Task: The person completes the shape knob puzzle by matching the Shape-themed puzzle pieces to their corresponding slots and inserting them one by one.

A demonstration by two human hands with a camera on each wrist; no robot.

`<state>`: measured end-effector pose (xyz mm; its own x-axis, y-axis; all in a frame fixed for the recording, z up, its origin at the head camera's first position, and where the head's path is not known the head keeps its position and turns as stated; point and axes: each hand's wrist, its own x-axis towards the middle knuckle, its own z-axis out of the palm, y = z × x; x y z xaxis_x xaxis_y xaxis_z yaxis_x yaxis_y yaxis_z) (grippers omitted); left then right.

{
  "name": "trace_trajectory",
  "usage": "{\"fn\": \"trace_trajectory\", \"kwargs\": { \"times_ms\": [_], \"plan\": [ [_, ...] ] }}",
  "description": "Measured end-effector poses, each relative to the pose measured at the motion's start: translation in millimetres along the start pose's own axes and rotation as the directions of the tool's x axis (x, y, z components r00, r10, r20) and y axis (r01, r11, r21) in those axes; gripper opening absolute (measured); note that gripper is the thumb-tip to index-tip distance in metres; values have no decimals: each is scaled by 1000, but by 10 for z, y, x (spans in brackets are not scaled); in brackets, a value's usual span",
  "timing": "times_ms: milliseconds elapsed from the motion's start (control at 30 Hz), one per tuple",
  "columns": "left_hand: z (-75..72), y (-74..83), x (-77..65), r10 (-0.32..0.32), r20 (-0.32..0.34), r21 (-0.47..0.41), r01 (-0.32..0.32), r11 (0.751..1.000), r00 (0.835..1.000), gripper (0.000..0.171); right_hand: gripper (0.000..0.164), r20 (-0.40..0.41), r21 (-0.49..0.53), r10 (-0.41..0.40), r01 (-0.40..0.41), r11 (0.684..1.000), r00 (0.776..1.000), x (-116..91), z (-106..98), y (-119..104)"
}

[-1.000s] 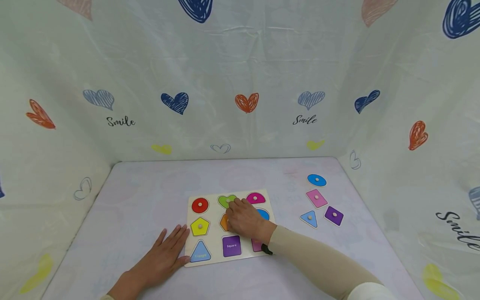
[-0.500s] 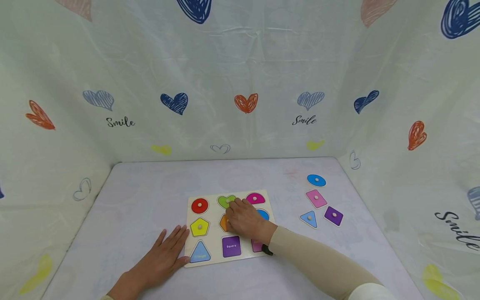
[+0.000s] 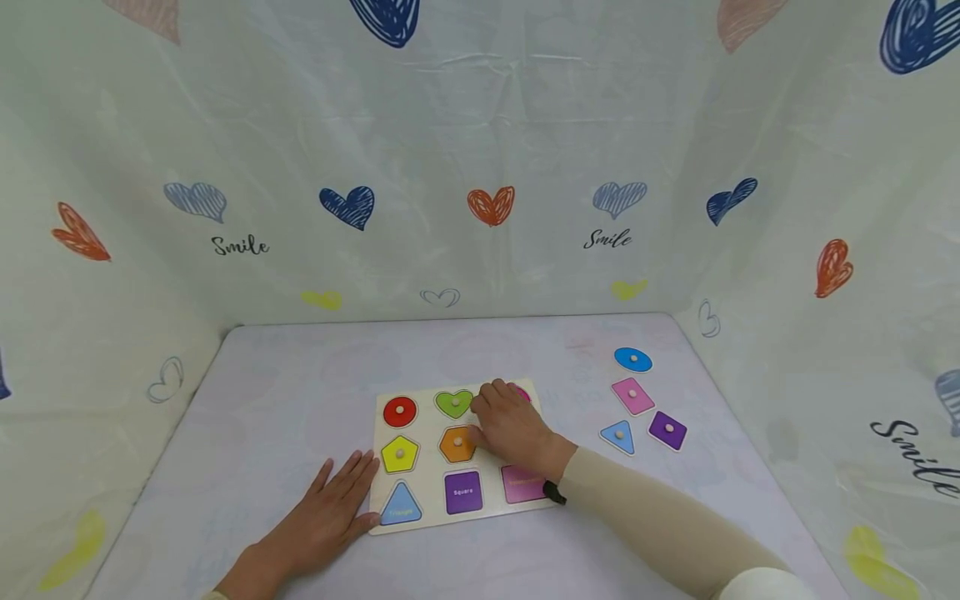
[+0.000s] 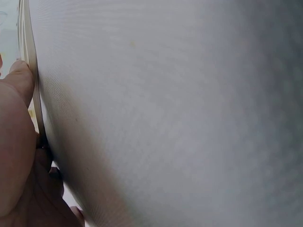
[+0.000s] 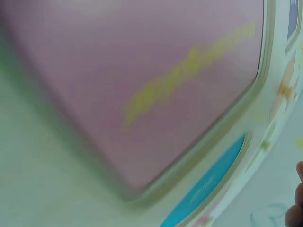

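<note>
Right hand point(image 3: 517, 426) shifts toward 3 o'clock, uncovering the orange knobbed hexagon point(image 3: 457, 445).
Thumb and fingers apart; piece seemingly seated. Left hand point(image 3: 330, 510) lies spread at the cream rectangular board's point(image 3: 432, 500) 8 o'clock.

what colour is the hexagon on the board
It's an orange, knobbed hexagon piece, clearest in the head view.

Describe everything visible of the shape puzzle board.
The shape puzzle board is a thin, cream, wood-like rectangle lying flat on the pale table. A knobbed red circle, green heart, yellow pentagon and orange hexagon sit in it; printed triangle, square and rectangle spaces hold no pieces. The left hand touches its left edge; the right hand hides part of its right side.
</note>
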<state>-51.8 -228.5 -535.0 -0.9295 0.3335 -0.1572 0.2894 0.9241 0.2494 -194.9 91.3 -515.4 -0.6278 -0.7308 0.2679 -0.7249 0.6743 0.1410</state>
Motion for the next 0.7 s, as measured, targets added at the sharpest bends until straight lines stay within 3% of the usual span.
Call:
{"fn": "trace_trajectory", "kwargs": {
  "times_ms": [300,533,700],
  "plan": [
    [11,-5,12,-13,19,2,13,1000,1000,87,32,-57,-52,127,-130,990,990,-177,-50,606],
    [2,7,12,-23,38,10,23,1000,999,88,38,-50,-64,279,-282,957,959,-383,-60,1131],
    [0,17,4,-27,49,13,26,1000,998,88,34,-64,-52,329,-333,942,942,-561,-38,1452]
  ]
}}
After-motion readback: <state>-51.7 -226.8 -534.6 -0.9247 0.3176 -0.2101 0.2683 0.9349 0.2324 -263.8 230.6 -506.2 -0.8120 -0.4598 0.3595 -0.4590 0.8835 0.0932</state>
